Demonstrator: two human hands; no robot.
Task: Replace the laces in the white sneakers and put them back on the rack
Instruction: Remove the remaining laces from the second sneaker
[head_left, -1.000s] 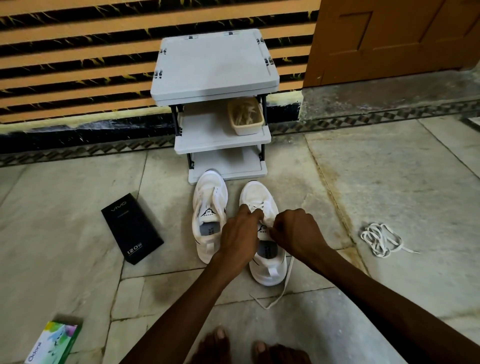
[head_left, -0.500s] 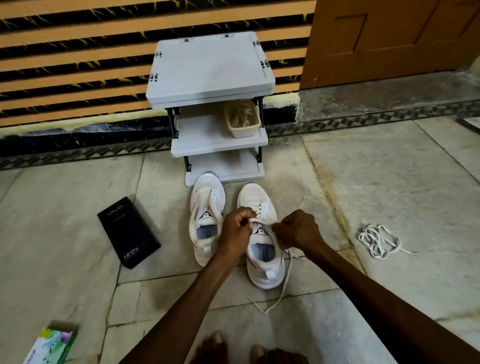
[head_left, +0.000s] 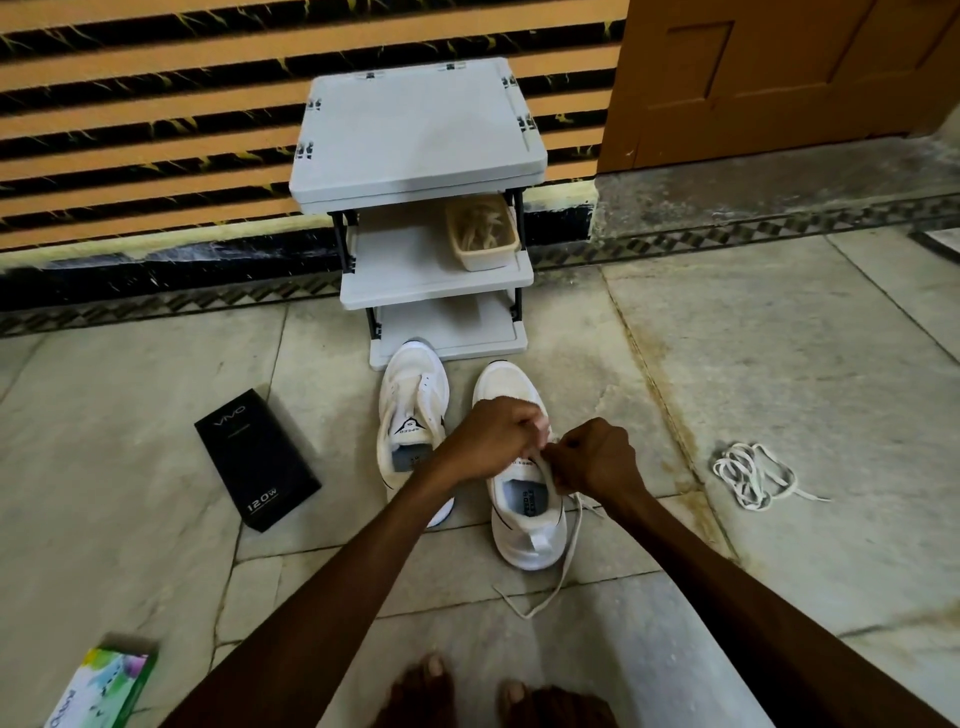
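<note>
The white low-top sneaker nearer the right (head_left: 524, 525) stands on the pale stone floor (head_left: 779, 364) just in front of the rack, toe toward it and heel toward the person. Its upper is a soft white mesh with a thin dark line along the sole and a printed tongue label. A flat white lace (head_left: 563, 571) hangs off its right side and trails across the floor past the heel.

The left hand (head_left: 493, 439) has its fingers curled together over the eyelet rows, clamped on the lace. The right hand (head_left: 597, 460) is bunched at the tongue, fingers and thumb pinching the same lace. Half a second ago a short stretch of lace showed between the two hands; now the knuckles are almost touching.

The second white sneaker (head_left: 413, 415) sits just beside it on the left, parallel, with no lace visible in it, and has not shifted.

The grey plastic three-tier rack (head_left: 415, 135) has smooth flat shelves on thin black posts. A small beige plastic basket (head_left: 483, 236) rests on the right of its middle shelf.

A loose heap of white laces (head_left: 750, 475) lies well apart to the right. A glossy black rectangular box (head_left: 257, 460) lies to the left, and a green and white carton (head_left: 101, 686) lies at the lower left corner.
</note>
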